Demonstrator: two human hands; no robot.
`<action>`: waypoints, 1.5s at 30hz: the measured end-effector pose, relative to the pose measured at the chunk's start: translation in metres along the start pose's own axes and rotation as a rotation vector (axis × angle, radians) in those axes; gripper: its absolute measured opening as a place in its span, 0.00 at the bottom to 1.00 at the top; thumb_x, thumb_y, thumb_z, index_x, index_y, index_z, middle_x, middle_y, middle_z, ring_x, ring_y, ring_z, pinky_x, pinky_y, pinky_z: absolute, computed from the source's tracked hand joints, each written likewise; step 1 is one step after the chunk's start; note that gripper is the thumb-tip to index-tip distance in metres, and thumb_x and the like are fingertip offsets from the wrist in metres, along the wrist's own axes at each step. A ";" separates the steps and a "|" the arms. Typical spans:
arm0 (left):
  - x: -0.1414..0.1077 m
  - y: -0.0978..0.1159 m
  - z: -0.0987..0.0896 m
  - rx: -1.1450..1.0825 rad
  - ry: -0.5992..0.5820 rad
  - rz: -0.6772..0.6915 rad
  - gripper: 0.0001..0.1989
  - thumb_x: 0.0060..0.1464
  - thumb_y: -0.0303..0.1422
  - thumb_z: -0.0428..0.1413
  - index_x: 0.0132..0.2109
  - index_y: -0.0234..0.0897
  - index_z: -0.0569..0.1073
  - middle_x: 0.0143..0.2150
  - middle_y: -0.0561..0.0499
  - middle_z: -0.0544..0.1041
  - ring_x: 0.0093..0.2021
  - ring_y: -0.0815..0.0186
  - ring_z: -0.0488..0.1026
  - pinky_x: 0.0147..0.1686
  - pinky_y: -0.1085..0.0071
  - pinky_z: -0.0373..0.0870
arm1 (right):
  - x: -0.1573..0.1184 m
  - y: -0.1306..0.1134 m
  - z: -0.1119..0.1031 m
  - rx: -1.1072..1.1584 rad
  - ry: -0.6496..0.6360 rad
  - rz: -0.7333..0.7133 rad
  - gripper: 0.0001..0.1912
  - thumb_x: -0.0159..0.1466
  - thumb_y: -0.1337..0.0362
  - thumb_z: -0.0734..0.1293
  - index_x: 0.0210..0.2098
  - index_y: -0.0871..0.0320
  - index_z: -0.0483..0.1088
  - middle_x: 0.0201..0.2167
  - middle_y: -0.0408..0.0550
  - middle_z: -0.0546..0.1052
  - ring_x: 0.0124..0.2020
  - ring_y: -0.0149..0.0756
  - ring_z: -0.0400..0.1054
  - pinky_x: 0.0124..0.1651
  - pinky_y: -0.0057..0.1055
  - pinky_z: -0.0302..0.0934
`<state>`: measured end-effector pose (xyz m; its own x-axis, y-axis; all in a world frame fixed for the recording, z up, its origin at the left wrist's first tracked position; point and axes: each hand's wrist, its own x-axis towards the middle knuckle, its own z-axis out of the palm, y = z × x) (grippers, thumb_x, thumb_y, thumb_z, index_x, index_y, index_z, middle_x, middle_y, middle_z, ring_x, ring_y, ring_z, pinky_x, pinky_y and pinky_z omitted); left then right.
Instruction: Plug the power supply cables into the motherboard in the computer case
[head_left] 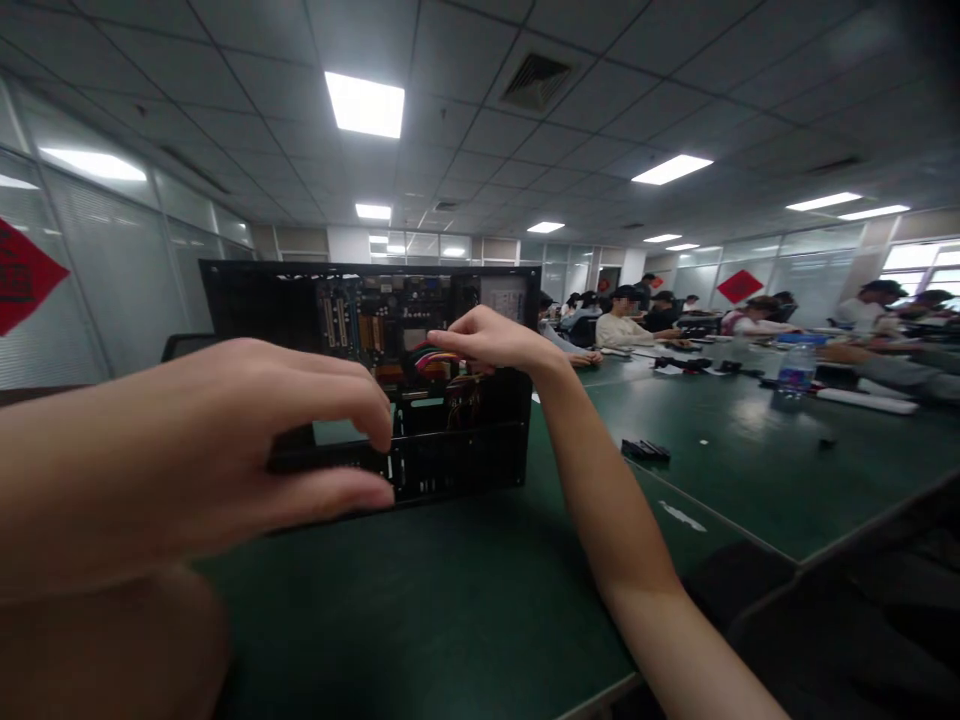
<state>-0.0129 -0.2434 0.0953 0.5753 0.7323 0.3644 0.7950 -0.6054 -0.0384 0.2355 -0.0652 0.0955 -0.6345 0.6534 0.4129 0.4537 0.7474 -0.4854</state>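
A black computer case (457,465) rests on its edge on the green table, its open side facing me. Inside it show the motherboard (367,335) and the silver power supply (504,302). My right hand (491,338) reaches into the case and is closed on a bundle of coloured cables (435,365); some of its fingertips are hidden. In front of the case's lower left part hovers my left hand (300,430), thumb and fingers apart with nothing between them. It covers part of the case.
On the green table (450,590) to the right lie a small black part (645,451) and a torn white strip (682,516). Farther off stands a plastic bottle (796,368). Several people (626,320) sit along the table at the back right.
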 end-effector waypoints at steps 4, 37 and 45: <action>0.052 -0.028 0.001 0.023 -0.007 0.007 0.34 0.56 0.58 0.55 0.63 0.44 0.72 0.54 0.46 0.79 0.50 0.53 0.76 0.46 0.63 0.73 | -0.013 0.001 -0.005 0.013 -0.102 -0.016 0.28 0.69 0.42 0.63 0.27 0.61 0.68 0.16 0.37 0.63 0.17 0.23 0.56 0.21 0.24 0.46; 0.111 -0.078 0.055 0.088 0.064 0.073 0.26 0.62 0.43 0.56 0.64 0.39 0.68 0.60 0.43 0.75 0.55 0.57 0.74 0.51 0.67 0.69 | 0.007 0.016 0.017 -0.026 -0.237 -0.207 0.24 0.73 0.51 0.57 0.37 0.63 0.74 0.29 0.45 0.74 0.29 0.30 0.64 0.32 0.27 0.56; 0.115 -0.108 0.070 0.077 0.140 0.055 0.27 0.61 0.38 0.57 0.65 0.35 0.65 0.53 0.40 0.79 0.50 0.56 0.77 0.46 0.66 0.71 | 0.040 0.048 0.046 -0.227 0.211 -0.376 0.15 0.69 0.69 0.62 0.54 0.64 0.68 0.48 0.57 0.76 0.48 0.41 0.71 0.53 0.38 0.65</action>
<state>-0.0192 -0.0715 0.0766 0.5899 0.6452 0.4854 0.7788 -0.6135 -0.1310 0.2031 -0.0086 0.0526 -0.6507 0.3257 0.6860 0.3573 0.9284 -0.1020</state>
